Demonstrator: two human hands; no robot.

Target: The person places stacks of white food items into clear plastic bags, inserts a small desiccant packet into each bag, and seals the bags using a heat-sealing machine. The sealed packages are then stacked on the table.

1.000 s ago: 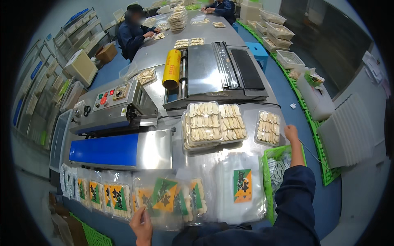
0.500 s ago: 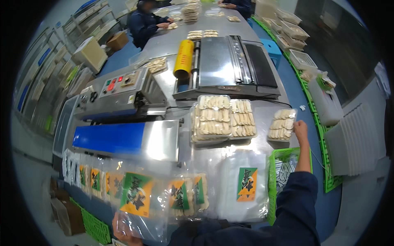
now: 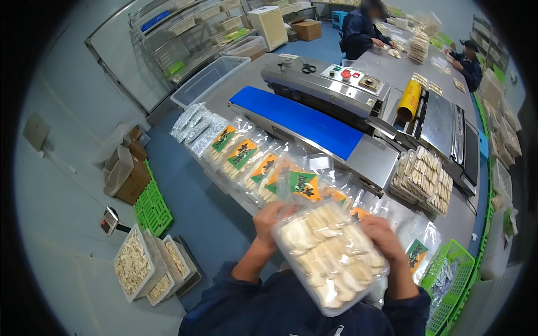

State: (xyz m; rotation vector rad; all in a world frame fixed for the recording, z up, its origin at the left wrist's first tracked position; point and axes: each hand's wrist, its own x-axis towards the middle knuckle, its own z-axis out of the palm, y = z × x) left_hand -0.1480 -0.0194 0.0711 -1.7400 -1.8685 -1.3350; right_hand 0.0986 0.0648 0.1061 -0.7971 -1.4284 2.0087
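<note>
A clear plastic tray of pale sliced mushrooms (image 3: 332, 255) is tilted up in front of my body. My right hand (image 3: 386, 238) is closed on its right upper edge. By the tray's upper left corner, my left hand (image 3: 269, 225) is closed on a clear plastic bag (image 3: 302, 185) with a green and orange label. That bag lies partly behind the tray; its mouth is hard to make out. Filled labelled bags (image 3: 242, 155) overlap in a row along the table edge. To the right of my right hand lies a flat labelled bag (image 3: 417, 252).
Beyond the bags is a sealing machine (image 3: 330, 81) with a blue belt (image 3: 297, 120). More mushroom trays (image 3: 423, 176) stand stacked to its right. A green basket (image 3: 451, 269) holds small packets. Tubs of mushrooms (image 3: 133, 263) stand at floor level on the left. Two people work at the far table.
My right hand has brought a mushroom tray from the table's right side to in front of me. My left hand has risen with the bag, and the view has turned left.
</note>
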